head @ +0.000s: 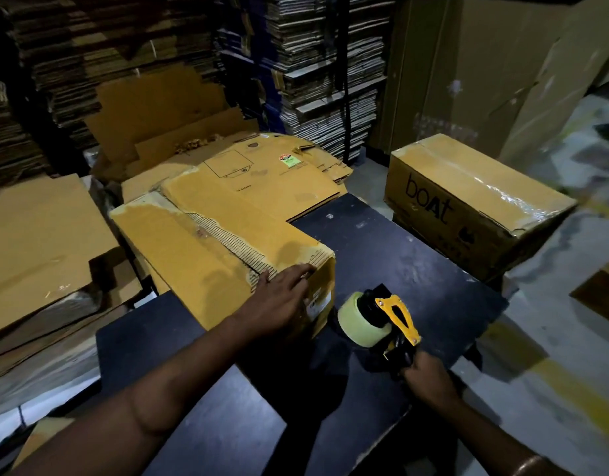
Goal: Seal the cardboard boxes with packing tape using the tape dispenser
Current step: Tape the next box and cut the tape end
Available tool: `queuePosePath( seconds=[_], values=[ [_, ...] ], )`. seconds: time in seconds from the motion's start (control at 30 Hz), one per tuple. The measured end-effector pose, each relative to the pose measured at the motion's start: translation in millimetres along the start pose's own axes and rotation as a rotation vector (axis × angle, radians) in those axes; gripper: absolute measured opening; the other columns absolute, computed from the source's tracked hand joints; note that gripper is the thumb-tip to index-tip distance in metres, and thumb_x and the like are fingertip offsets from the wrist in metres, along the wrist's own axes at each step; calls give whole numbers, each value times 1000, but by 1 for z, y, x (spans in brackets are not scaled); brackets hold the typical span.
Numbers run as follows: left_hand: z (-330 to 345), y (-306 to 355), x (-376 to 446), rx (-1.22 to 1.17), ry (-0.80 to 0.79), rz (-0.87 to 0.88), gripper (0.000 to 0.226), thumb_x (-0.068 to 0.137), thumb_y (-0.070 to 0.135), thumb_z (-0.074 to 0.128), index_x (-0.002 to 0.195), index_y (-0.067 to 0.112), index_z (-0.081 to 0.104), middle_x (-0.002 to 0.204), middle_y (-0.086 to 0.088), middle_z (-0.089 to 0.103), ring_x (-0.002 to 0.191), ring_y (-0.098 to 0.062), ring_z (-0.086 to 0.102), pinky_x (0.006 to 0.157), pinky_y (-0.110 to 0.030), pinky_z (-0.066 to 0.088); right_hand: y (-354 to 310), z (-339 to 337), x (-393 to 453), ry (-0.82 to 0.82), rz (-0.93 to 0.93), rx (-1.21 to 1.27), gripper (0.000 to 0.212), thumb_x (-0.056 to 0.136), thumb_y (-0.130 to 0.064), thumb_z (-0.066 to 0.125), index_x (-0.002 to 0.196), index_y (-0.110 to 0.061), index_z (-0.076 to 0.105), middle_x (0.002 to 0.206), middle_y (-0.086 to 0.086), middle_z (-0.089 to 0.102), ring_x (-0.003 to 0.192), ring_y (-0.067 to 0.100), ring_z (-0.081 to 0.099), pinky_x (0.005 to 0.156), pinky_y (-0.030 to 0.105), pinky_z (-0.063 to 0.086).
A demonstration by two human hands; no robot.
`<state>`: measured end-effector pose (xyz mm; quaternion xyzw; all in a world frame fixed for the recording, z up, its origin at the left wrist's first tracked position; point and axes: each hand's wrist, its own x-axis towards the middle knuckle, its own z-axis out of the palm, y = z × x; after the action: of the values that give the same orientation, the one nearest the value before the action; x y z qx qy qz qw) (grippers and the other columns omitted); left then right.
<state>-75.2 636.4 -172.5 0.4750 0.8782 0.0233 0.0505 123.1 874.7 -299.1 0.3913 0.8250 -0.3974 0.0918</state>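
Cardboard box [224, 249] in the middle of the frame looks like the one being worked on right now, and as far as anyone can tell its top seam isn't taped yet: the flaps are down, but there's just torn paper and exposed corrugation along the join, no shiny strip. The left hand [280, 298] lies on the near corner of that box with its fingers [296, 271] mostly straight, pressing down rather than gripping. The right hand [428, 377], lower right of centre, has its fingers curled around the black handle of the tape dispenser [382, 321], which sits just beside the box's near end with its pale roll of tape [361, 319] facing the box. Looks like the person is lining up for the first pull.

Both sit on a dark surface [416, 262]. Over at the right of the frame, a second box [474, 207] with printed lettering already has glossy tape along its top, so that one's probably done. So maybe one sealed, one to go.

Behind the box lies a pile of flattened cartons [261, 166], more flat cardboard [38, 235] sits at the left, and tall stacks of cardboard sheets [313, 63] fill the top. Nothing really blocks the seam, though the ragged torn patch might keep tape from sticking well.
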Motion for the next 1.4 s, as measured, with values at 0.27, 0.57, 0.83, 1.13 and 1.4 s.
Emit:
queuePosePath(
  seconds=[0.27, 0.57, 0.83, 1.13, 1.4],
  values=[
    [-4, 4, 1, -65, 14, -55, 58, 97, 33, 41, 148, 36, 14, 160, -4, 10, 145, -22, 26, 113, -57, 24, -7, -1, 28, 1, 39, -89, 17, 87, -7, 62, 81, -9, 47, 99, 24, 63, 98, 38, 61, 74, 32, 35],
    [-3, 30, 10, 78, -70, -479, 77, 102, 42, 37, 157, 12, -7, 165, -13, -16, 152, -28, -15, 118, -60, 7, -29, -1, 58, -8, 74, 31, 19, 85, -7, 63, 101, 2, 60, 97, 22, 63, 95, 39, 63, 79, 37, 48],
    [5, 37, 5, 104, -19, -544, 86, 101, 51, 38, 156, 2, -7, 164, -23, -8, 153, -33, -7, 121, -51, 3, -40, -2, 91, 2, 135, 163, 24, 83, -7, 62, 101, 7, 66, 107, 29, 67, 101, 47, 63, 86, 48, 53],
    [9, 32, -3, 96, 50, -443, 71, 91, 44, 25, 142, 1, 50, 148, -20, 46, 135, -32, 50, 105, -52, 41, -48, -11, 120, -99, -85, 467, 38, 52, -38, 70, 72, -6, 61, 61, 16, 65, 57, 35, 64, 53, 51, 54],
    [14, 27, -33, -16, 135, -297, 66, 90, 28, 64, 149, 9, 40, 153, -13, 41, 140, -27, 43, 112, -54, 35, -161, -69, 66, -254, -511, 558, 43, 87, 9, 64, 58, -9, 39, 53, 9, 39, 40, 17, 37, 44, 24, 34]
  ],
)
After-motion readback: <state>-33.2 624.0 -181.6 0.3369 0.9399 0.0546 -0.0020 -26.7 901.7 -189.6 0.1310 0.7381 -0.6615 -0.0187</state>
